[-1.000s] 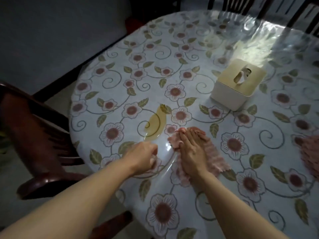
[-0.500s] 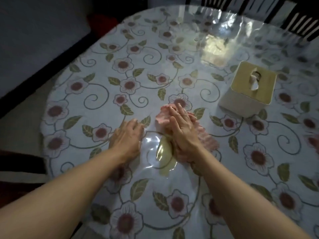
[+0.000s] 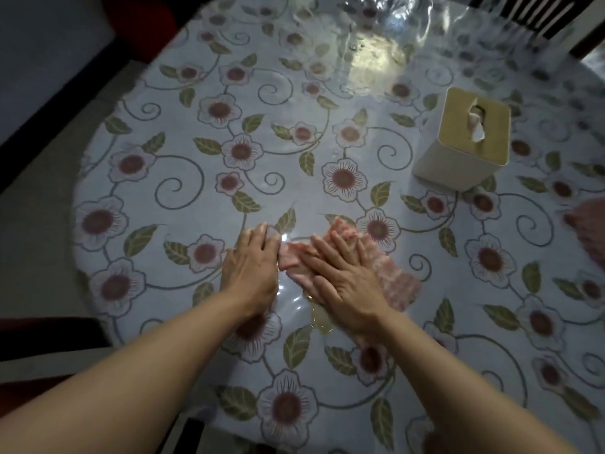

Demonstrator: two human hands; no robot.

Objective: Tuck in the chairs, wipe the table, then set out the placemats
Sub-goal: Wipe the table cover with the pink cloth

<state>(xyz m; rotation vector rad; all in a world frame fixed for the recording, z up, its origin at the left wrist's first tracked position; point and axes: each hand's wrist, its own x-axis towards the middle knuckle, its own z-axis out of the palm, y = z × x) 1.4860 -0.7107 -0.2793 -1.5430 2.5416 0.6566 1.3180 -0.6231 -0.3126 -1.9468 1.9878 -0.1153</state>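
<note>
A round table (image 3: 163,165) with a flowered cloth under clear plastic fills the view. A pink fluffy cloth (image 3: 397,276) lies on it near the middle. My right hand (image 3: 340,276) lies flat on the cloth, fingers spread, pressing it down. My left hand (image 3: 250,268) rests palm down on the table just left of the cloth, its fingertips at the cloth's left edge. A yellowish wet smear (image 3: 320,319) shows on the plastic between my wrists.
A cream tissue box (image 3: 458,149) stands at the right rear of the table. A second pink item (image 3: 589,231) lies at the right edge. Dark chair backs (image 3: 537,14) show at the far right; a dark chair part (image 3: 49,332) at the left.
Both hands and the pink cloth have moved farther onto the table, over the yellowish smear. The view has shifted, and the chair at the left has mostly left it.
</note>
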